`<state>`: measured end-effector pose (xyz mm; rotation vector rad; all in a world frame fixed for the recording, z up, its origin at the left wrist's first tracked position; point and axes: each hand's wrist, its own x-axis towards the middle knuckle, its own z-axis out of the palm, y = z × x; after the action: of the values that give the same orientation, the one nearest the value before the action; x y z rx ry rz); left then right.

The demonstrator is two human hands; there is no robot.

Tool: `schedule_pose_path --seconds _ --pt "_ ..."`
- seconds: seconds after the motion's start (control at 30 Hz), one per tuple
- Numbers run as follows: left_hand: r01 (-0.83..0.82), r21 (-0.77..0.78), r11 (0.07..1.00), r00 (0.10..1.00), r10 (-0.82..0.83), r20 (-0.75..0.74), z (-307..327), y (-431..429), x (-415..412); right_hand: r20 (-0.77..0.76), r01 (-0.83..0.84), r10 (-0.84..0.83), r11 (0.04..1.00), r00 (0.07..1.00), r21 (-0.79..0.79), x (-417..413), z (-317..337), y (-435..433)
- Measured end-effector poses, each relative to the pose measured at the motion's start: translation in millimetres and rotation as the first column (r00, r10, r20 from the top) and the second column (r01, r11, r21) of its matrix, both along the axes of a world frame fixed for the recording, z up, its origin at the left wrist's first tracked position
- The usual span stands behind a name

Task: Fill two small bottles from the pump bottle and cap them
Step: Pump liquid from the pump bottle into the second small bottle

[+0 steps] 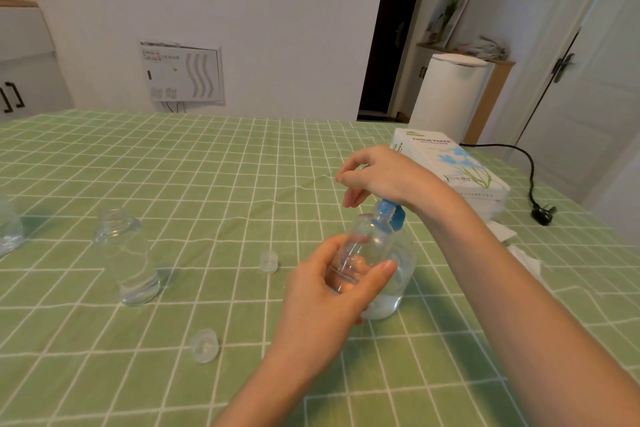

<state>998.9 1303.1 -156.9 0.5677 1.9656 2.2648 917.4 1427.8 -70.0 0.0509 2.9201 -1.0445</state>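
My left hand (pixel 332 291) grips a small clear bottle (pixel 353 246), tilted with its mouth up against the blue pump head (pixel 391 215) of the pump bottle (pixel 394 284). The pump bottle stands on the green checked tablecloth (pixel 242 184) and holds clear liquid. My right hand (pixel 381 177) is over the pump head, its heel resting on top and its fingers loosely curled, holding nothing. A second small bottle (pixel 128 260) stands uncapped at the left with clear liquid in it. Two clear caps lie loose on the cloth, one (pixel 269 262) in the middle and one (pixel 205 345) nearer me.
A tissue paper box (pixel 460 166) lies behind my right forearm, with loose white tissues (pixel 526 253) to its right. A black power plug and cord (pixel 543 213) lie at the right edge. Another clear container (pixel 7 229) shows at the far left edge.
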Motion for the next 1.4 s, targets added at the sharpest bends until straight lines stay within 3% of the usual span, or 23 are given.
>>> schedule_pose_path --seconds 0.23,0.7,1.07,1.4 --pt "0.001 0.013 1.000 1.000 -0.001 -0.025 3 3 0 -0.079 0.038 -0.033 0.997 0.996 0.060 0 10 3" --pt "-0.022 0.000 1.000 1.000 0.022 -0.007 1 2 1 0.036 0.000 0.000 1.000 0.999 0.011 -2 1 2" --pt "0.000 0.005 1.000 1.000 0.000 -0.030 3 3 1 -0.086 0.000 0.005 0.998 0.996 0.066 -1 10 3" --pt "-0.018 0.004 1.000 1.000 0.018 -0.020 0 4 1 -0.013 -0.005 0.005 1.000 1.000 -0.002 -3 3 2"
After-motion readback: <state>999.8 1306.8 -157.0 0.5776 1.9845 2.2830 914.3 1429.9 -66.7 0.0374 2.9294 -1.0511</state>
